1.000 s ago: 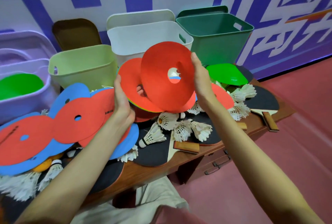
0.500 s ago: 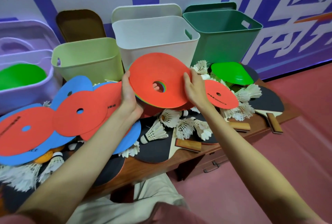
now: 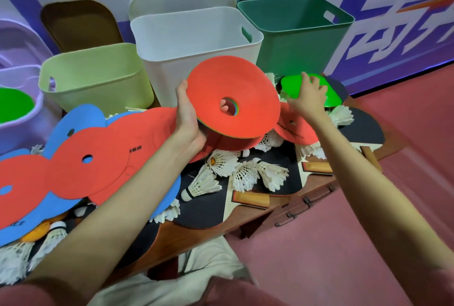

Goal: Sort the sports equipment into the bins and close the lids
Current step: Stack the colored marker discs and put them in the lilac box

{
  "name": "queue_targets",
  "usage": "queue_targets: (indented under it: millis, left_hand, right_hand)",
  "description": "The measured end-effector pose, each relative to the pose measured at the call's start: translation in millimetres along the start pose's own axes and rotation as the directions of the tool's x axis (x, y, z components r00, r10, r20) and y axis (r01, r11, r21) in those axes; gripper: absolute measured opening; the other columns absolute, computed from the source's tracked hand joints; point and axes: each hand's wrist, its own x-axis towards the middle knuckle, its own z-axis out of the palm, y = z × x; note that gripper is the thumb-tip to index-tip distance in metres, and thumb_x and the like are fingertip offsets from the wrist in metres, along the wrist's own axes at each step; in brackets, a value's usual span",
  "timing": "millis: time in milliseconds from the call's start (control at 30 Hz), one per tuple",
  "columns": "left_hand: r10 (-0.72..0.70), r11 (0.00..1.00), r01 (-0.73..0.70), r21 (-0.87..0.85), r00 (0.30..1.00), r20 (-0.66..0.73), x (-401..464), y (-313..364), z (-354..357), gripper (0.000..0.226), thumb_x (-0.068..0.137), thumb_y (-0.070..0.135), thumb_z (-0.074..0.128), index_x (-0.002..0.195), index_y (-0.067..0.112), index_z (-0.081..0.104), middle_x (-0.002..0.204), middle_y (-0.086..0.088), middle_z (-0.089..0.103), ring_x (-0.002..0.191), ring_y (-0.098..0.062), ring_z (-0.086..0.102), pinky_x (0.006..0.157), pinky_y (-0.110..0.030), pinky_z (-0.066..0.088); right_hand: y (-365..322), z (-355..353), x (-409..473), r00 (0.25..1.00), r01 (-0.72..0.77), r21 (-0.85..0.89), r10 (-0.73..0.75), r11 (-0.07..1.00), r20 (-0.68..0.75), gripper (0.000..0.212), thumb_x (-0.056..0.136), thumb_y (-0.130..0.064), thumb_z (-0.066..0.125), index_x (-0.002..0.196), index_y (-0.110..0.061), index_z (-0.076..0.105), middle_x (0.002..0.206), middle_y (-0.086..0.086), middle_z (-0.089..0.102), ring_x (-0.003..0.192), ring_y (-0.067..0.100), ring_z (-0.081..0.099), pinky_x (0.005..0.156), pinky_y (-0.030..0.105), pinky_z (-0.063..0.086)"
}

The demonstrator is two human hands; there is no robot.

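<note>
While most gear lies unsorted across the desk [image 3: 248, 222], sorting has barely begun. The left hand [image 3: 188, 111] grips a stack of red discs [image 3: 233, 99] above the desk's far edge; the right hand [image 3: 307, 96], fingers spread, touches a green disc [image 3: 330, 94] near the far right corner. White bin [image 3: 196, 42], green bin [image 3: 294, 35] stand open, apparently empty.

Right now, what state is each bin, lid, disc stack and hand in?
White bin: open, looks empty.
Dark green bin: open.
Light green bin: open.
Purple bin: open, green disc inside.
Lids: off, leaning behind the bins.
Disc stack: held tilted by left hand.
Right hand: fingers resting on green disc.
</note>
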Motion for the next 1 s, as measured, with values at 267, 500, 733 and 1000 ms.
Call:
queue_targets:
  millis: [267,500,733,1000]
  left_hand:
    - [0.045,0.998,-0.048,0.044,0.997,0.064,20.8,2.5,9.4,0.053,0.095,0.051,0.032,0.103,0.01,0.066,0.085,-0.017,0.068,0.071,-0.03,0.058,0.067,-0.037,0.051]
    - [0.032,0.997,-0.038,0.067,0.996,0.079,31.2,5.3,5.1,0.059,0.094,0.053,0.033,0.117,0.007,0.062,0.097,-0.02,0.065,0.074,-0.029,0.058,0.072,-0.038,0.05]
    - [0.057,0.996,-0.062,0.058,0.995,0.077,35.5,6.9,0.6,0.063,0.092,0.053,0.036,0.129,0.008,0.057,0.113,-0.017,0.066,0.087,-0.03,0.061,0.086,-0.043,0.05]
    - [0.068,0.996,-0.073,0.059,0.994,0.09,26.7,16.1,-1.0,0.051,0.093,0.051,0.034,0.109,0.013,0.065,0.098,-0.014,0.065,0.076,-0.028,0.054,0.073,-0.036,0.048]
  right_hand:
    - [17.9,8.0,43.6,0.994,-0.005,-0.181,0.024,0.984,0.107,0.103,0.068,-0.058,0.074,0.146,-0.015,0.024,0.148,0.021,0.028,0.138,0.041,0.019,0.111,0.055,0.013]
    - [13.2,10.6,55.2,0.999,-0.019,-0.213,0.025,0.977,0.024,0.075,0.072,-0.051,0.072,0.125,-0.005,0.046,0.133,0.027,0.041,0.13,0.04,0.03,0.111,0.051,0.015]
    - [8.4,17.4,65.2,0.999,-0.031,-0.264,0.039,0.964,0.028,0.081,0.07,-0.054,0.073,0.127,-0.003,0.044,0.134,0.027,0.041,0.131,0.04,0.032,0.112,0.054,0.013]
    - [-0.3,18.0,56.6,0.986,-0.067,-0.256,0.024,0.964,-0.167,0.066,0.065,-0.039,0.077,0.113,-0.002,0.052,0.125,0.025,0.046,0.122,0.04,0.04,0.111,0.052,0.016]
